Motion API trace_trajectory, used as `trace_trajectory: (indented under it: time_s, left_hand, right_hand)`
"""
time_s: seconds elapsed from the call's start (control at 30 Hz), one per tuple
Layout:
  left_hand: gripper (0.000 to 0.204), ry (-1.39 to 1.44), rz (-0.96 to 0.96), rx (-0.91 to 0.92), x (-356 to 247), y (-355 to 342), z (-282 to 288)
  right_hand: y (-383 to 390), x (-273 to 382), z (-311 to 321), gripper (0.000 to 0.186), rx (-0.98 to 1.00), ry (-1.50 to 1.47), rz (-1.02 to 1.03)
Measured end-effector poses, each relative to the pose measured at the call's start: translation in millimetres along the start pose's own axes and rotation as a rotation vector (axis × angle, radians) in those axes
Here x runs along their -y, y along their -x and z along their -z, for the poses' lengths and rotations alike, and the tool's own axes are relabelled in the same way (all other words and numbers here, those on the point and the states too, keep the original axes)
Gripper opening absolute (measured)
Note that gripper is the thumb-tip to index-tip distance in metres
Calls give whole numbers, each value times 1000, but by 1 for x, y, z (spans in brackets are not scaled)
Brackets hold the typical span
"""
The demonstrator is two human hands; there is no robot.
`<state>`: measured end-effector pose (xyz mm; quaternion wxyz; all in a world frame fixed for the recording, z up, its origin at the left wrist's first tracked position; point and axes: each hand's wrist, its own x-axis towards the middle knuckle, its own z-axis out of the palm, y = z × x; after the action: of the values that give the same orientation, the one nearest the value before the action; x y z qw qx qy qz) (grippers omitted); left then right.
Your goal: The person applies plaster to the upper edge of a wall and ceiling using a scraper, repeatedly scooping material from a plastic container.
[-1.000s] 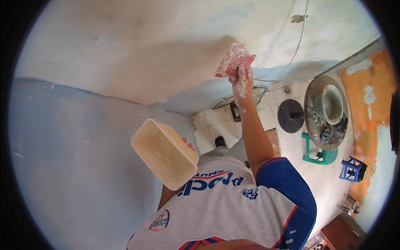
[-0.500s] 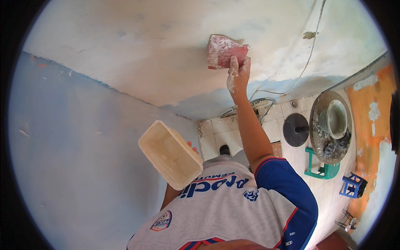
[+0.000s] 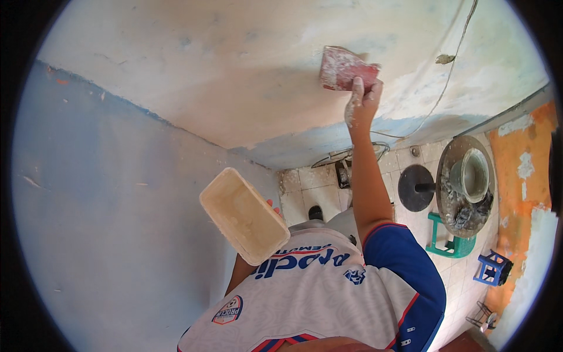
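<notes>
Pinched between the thumb and fingers of my right hand (image 3: 362,105) is a flat red putty scraper (image 3: 347,69), smeared with white filler. Its blade lies against the patchy cream wall (image 3: 234,76) ahead of me, and white smears mark my thumb and wrist. Close to my chest, my left hand (image 3: 274,206) holds a cream rectangular tub (image 3: 243,217), tilted with its mouth toward me. A thin coat of pale residue lines the tub. Most of the left hand is hidden behind it; only fingertips show at its far edge.
A blue-grey wall (image 3: 117,205) meets the cream wall at the left corner. A cable (image 3: 448,82) hangs along the cream wall. To the right stand a round table (image 3: 454,217) bearing a bucket (image 3: 472,176), a green stool (image 3: 451,246) and a blue stool (image 3: 491,268).
My right hand has slid the putty scraper to the right along the wall. The tub in my left hand has barely shifted.
</notes>
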<state>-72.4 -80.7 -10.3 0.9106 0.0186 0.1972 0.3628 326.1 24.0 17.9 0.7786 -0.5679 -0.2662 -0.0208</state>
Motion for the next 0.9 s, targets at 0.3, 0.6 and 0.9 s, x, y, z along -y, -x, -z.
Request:
trace_trajectory:
  time_s: [0.3, 0.6, 0.9]
  left_hand:
    - [80, 101, 57, 122, 1, -10, 10]
    - [74, -61, 42, -2, 3, -24, 34]
    - [67, -58, 56, -16, 6, -23, 44]
  right_hand:
    - [-67, 33, 31, 22, 198, 445, 618]
    - [-82, 65, 36, 22, 378, 501, 621]
    - [-86, 60, 36, 22, 279, 517, 681]
